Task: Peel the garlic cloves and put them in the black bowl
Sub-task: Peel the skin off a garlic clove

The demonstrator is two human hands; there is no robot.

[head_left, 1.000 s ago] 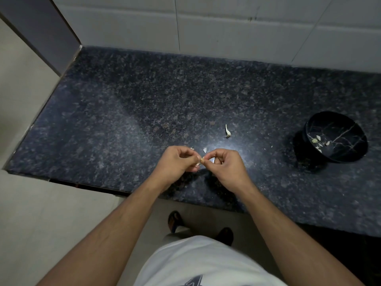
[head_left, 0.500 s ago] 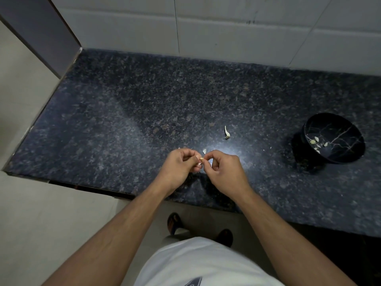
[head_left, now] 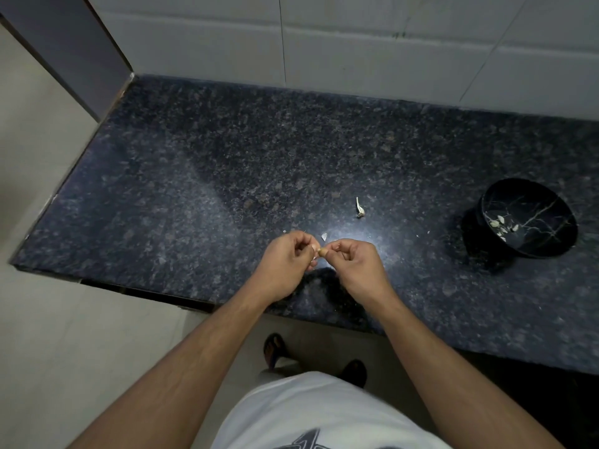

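Small tan garlic clove (head_left: 322, 252) pinched between left hand (head_left: 287, 265) and right hand (head_left: 353, 265); round black marbled bowl (head_left: 531, 218) lying well right, nearer right hand.

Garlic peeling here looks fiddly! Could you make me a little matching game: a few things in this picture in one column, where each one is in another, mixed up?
Things:
1. garlic clove
2. black bowl
3. stem scrap
4. peeled cloves

Places:
A. far right of the countertop
B. pinched between the left hand and right hand
C. inside the bowl
D. lying loose on the counter beyond the hands

Pairs: 1-B, 2-A, 3-D, 4-C
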